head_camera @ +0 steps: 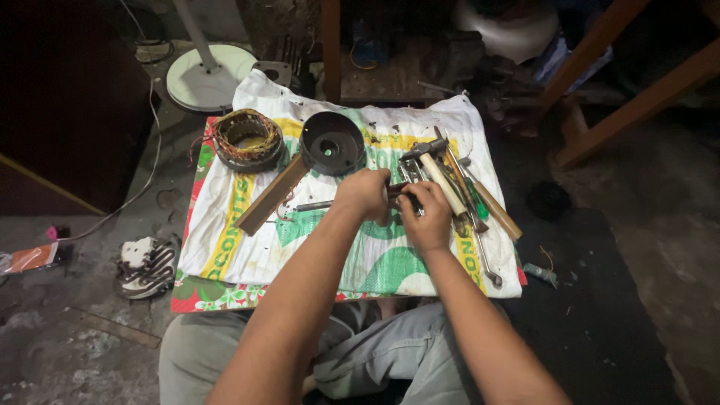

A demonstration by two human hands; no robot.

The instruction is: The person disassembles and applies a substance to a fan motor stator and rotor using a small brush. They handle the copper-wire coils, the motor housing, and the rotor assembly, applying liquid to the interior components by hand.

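Observation:
My left hand [363, 193] and my right hand [426, 217] meet over the white printed sack [247, 240] that covers a low work surface. Together they grip a small dark metal part [395, 190] held between them; its shape is mostly hidden by my fingers. A thin metal rod [313, 205] lies just left of my left hand. Behind my hands stands a dark round motor housing [331, 142]. To its left sits a stator ring with copper windings [247, 139].
A wooden block [271, 195] leans against the housing. Several hand tools, among them a hammer [435, 169], screwdrivers and a wrench [484, 259], lie at the right of the sack. A fan base [210, 75] stands behind, a sandal [148, 266] on the floor left.

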